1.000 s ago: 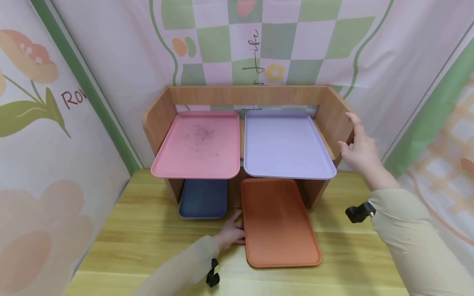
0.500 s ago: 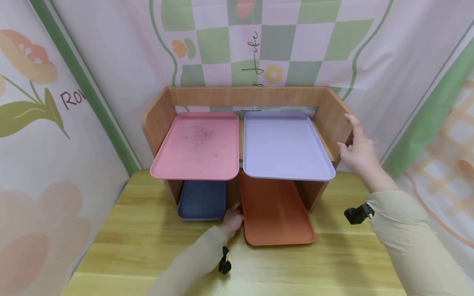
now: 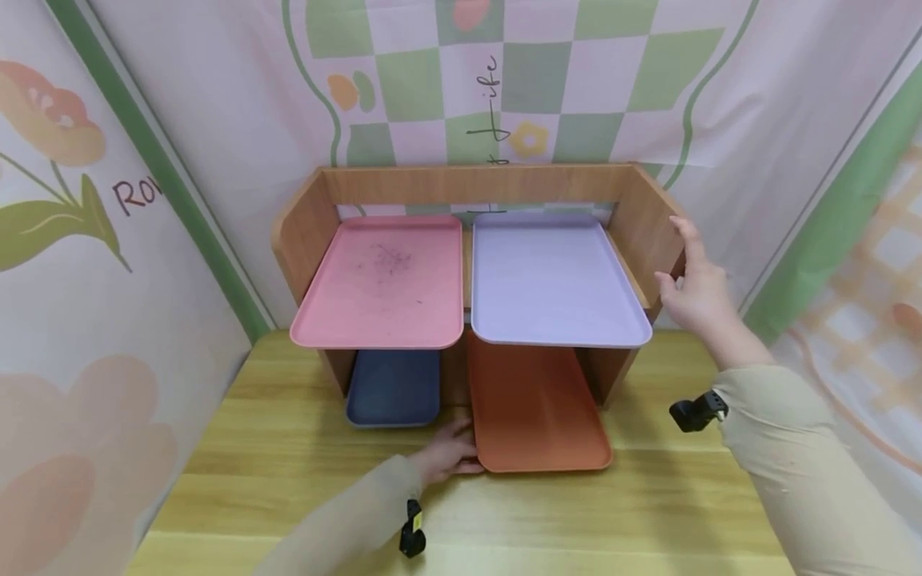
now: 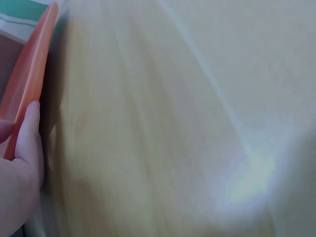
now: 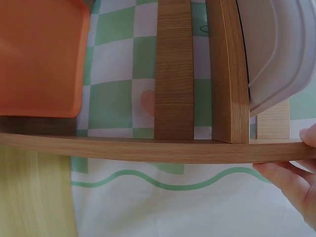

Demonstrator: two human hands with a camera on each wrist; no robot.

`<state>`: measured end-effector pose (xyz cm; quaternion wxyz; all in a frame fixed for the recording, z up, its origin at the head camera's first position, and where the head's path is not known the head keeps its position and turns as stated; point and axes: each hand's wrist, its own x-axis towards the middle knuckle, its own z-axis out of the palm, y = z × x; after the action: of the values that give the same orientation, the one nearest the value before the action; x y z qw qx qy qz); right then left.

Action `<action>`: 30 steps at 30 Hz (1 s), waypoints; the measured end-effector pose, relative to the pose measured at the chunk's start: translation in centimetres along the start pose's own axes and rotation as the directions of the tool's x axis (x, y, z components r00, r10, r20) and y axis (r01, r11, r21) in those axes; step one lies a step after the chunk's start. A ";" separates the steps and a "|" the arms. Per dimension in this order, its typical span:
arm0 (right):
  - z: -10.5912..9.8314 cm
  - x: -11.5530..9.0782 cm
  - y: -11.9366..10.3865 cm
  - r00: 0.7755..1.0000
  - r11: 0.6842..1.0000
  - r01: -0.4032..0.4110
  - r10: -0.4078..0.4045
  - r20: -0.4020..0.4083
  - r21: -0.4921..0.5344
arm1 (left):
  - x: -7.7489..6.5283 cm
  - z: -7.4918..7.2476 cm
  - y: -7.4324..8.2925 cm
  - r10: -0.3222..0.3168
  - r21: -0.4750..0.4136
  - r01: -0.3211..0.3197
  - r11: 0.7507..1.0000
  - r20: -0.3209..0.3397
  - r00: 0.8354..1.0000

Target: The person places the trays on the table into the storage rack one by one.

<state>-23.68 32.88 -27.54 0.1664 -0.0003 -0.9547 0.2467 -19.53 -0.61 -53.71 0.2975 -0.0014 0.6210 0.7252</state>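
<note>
An orange tray (image 3: 540, 416) lies partly inside the right lower compartment of a wooden desktop shelf (image 3: 475, 186), its front part sticking out. My left hand (image 3: 448, 453) is at the tray's front left corner. In the left wrist view its thumb and a finger pinch the orange rim (image 4: 37, 74) from both sides. My right hand (image 3: 697, 288) grips the shelf's right side panel (image 5: 163, 151), thumb on one face and fingers on the other.
On the shelf's top board, a stained pink tray (image 3: 389, 312) and a lilac tray (image 3: 558, 280) lie side by side, overhanging the front. A dark blue tray (image 3: 394, 388) sits in the left lower compartment. A patterned curtain hangs behind the wooden table (image 3: 238, 448).
The orange tray has slid backward, deeper into the shelf. My left hand went forward with it, then came back along its left edge to the front corner. My right hand has stayed put.
</note>
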 end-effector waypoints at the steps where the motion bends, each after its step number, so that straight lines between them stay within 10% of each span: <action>1: 0.0 0.0 0.1 1.000 1.000 0.001 -0.001 -0.002 -0.001 | -0.1 0.1 0.0 0.001 -0.020 -0.001 1.000 0.003 1.000; 19: 0.4 -0.1 0.5 1.000 1.000 -0.005 0.005 -0.013 -0.002 | 1.8 0.9 0.0 0.068 -0.088 -0.083 0.993 -0.160 0.985; 30: 0.1 0.1 0.4 1.000 1.000 -0.012 0.012 -0.007 0.004 | 1.8 -0.6 -0.2 0.059 -0.234 -0.063 0.970 -0.021 0.998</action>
<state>-23.83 33.15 -27.80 0.1682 -0.0065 -0.9536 0.2496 -21.16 -0.36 -54.70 0.2687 -0.0224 0.5325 0.8023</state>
